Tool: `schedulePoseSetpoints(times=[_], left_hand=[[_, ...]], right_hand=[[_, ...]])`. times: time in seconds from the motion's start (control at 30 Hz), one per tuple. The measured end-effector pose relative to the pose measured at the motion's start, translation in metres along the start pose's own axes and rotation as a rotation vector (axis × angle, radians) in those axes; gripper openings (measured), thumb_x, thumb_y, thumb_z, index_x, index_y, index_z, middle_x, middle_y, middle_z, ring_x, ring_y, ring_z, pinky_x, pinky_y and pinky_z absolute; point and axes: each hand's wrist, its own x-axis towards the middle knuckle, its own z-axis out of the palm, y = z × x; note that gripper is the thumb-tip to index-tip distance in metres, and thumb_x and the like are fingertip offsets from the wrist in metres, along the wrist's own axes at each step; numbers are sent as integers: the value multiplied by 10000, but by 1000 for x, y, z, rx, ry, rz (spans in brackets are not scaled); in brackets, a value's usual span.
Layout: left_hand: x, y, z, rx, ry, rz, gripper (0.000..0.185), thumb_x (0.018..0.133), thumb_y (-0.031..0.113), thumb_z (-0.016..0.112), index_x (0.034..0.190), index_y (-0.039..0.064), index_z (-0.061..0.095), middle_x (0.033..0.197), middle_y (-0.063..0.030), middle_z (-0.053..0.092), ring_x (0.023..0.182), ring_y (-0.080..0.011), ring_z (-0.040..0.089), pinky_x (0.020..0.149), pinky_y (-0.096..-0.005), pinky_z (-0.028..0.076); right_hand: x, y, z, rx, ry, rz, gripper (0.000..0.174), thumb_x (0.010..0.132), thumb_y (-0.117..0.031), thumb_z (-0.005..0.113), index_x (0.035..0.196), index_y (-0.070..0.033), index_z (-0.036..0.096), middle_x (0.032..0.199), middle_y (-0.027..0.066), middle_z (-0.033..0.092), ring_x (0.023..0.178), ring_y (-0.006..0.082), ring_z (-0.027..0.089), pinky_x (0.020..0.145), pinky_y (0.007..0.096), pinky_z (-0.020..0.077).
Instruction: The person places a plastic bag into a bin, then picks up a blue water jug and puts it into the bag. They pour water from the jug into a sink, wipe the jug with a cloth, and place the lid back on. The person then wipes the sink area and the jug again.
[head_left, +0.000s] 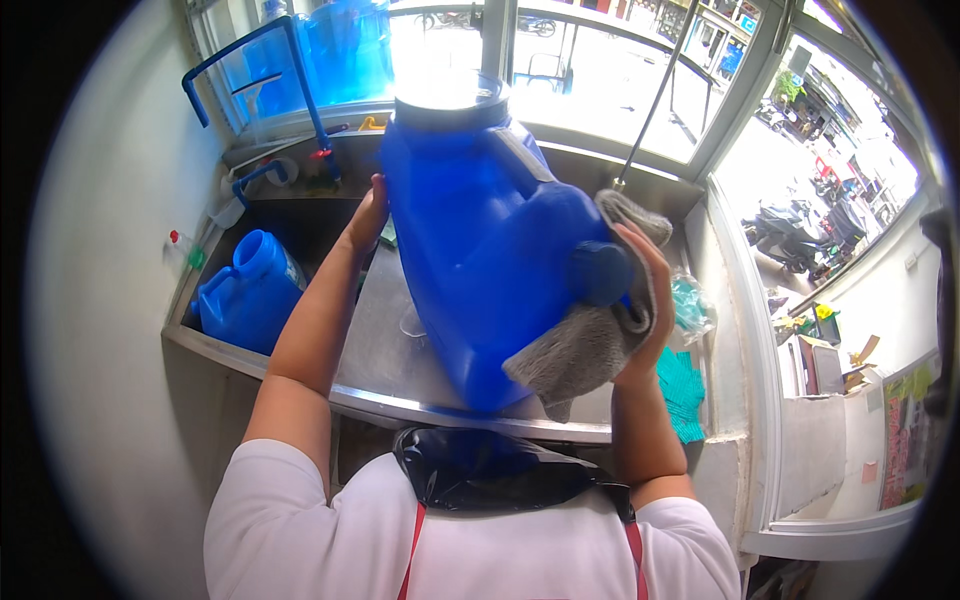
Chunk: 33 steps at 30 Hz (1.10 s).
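Note:
A large blue plastic water jug (480, 247) is held up in front of me, tilted, with its wide round mouth toward the window. My left hand (371, 214) presses against its left side; the fingertips are partly hidden behind it. On the other side, my right hand (649, 300) grips a grey cloth (577, 356) against the jug, close to its dark blue spout cap (600, 273). The cloth hangs down over the jug's lower right side. Below the jug is a stainless steel counter (382, 330).
Another blue jug (255, 292), open-mouthed, sits in the sink basin (322, 217) at left, near blue pipes (300, 82). Teal gloves (681, 394) and a clear plastic bag (691, 304) lie at right. A thin metal rod (656, 97) rises behind. Blue water containers (345, 52) stand by the window.

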Motion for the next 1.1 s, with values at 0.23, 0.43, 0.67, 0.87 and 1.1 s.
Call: schedulePoseSetpoints(times=[0.23,0.43,0.67,0.87,1.1], left_hand=[[-34,56,28,49,199,-169,832,960,682,278,1408,0,443,1405,-162,480,1319,-242,418,1120,-345,275],[-133,86,79,87,179,-42,771,1017,558,239,1527,-4,102,1592,-193,129,1481,-284,95,1189,-357,66],[-183,95,103,255,0,-17,869,974,592,348,1535,104,-100,1574,-225,188,1437,-332,259,1144,-362,221],[-182,104,99,321,-39,-82,867,960,638,288,1534,131,-118,1563,-237,214,1425,-393,270,1154,-416,192],[-181,101,105,350,-39,-108,895,934,686,264,1527,158,-149,1572,-187,230,1433,-403,243,1138,-600,3]], right_hand=[[84,40,23,1095,-713,268,442,1011,-203,493,1382,31,445,1370,134,519,1225,154,521,1072,250,391],[84,79,32,905,-812,738,468,1013,-208,495,1409,26,411,1351,125,534,1210,143,528,1077,249,390],[103,85,56,360,-724,-46,709,941,-253,611,1524,-101,238,1610,135,59,1487,245,78,1211,376,149],[125,74,56,300,-606,-272,388,829,-85,703,1211,-55,640,1094,139,646,981,233,646,894,308,538],[112,90,80,-158,-446,-234,172,814,-29,655,985,-16,647,999,195,649,862,282,687,768,335,559]])
